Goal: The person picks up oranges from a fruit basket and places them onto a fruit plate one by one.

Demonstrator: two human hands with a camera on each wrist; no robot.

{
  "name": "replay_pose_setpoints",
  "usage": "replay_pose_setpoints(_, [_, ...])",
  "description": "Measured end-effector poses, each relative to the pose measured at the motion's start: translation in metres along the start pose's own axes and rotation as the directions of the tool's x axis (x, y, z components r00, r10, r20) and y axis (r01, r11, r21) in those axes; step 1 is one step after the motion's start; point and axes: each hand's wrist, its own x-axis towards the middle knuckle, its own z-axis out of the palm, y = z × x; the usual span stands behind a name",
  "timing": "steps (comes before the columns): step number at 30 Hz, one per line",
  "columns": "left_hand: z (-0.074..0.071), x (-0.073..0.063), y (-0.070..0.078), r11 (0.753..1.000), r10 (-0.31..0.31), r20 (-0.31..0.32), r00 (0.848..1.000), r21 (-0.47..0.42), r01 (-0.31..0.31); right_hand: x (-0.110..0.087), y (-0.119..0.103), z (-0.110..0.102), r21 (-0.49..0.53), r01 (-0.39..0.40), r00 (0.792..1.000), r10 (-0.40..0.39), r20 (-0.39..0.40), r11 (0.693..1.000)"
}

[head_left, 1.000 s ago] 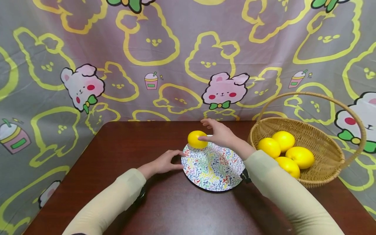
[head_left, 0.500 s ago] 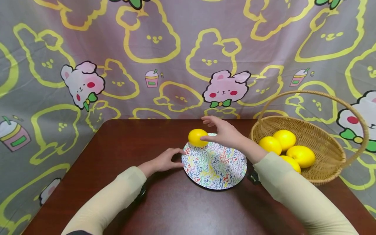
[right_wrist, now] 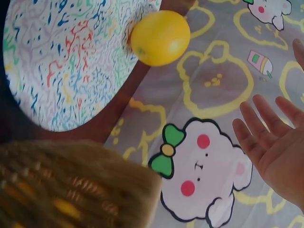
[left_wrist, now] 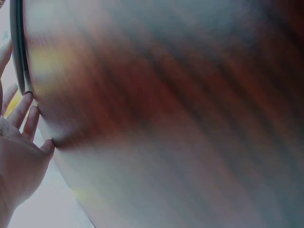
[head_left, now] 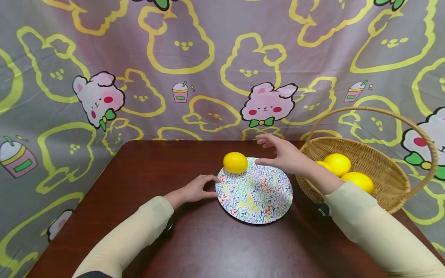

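A yellow lemon [head_left: 235,163] sits near the far left rim of a round white board [head_left: 255,200] with a colourful squiggle pattern. My left hand [head_left: 196,189] is at the board's left edge, thumb and fingers spread, fingertips at or touching the rim. In the left wrist view the left hand's fingertips [left_wrist: 49,145] meet the dark table surface. My right hand [head_left: 286,156] hovers over the board's far right side with fingers apart and nothing in it. The right wrist view shows that hand [right_wrist: 285,156] clear of the lemon [right_wrist: 160,38].
To the right stands a wicker basket [head_left: 389,177] with a tall arched handle, holding several lemons [head_left: 337,165]; my right forearm partly covers it. The brown table [head_left: 153,162] ends at a patterned cloth [head_left: 201,46] hanging behind.
My right hand has let go of the lemon and drawn away to the right, toward the basket. The lemon stays on the board. My left hand has kept its place.
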Motion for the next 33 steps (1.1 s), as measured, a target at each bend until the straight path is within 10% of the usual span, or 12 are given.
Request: replay_pose_setpoints(33, [0.002, -0.001, 0.001, 0.999, -0.046, -0.003, 0.999, -0.010, 0.046, -0.064, 0.042, -0.055, -0.060, -0.046, 0.998, 0.043, -0.050, 0.997])
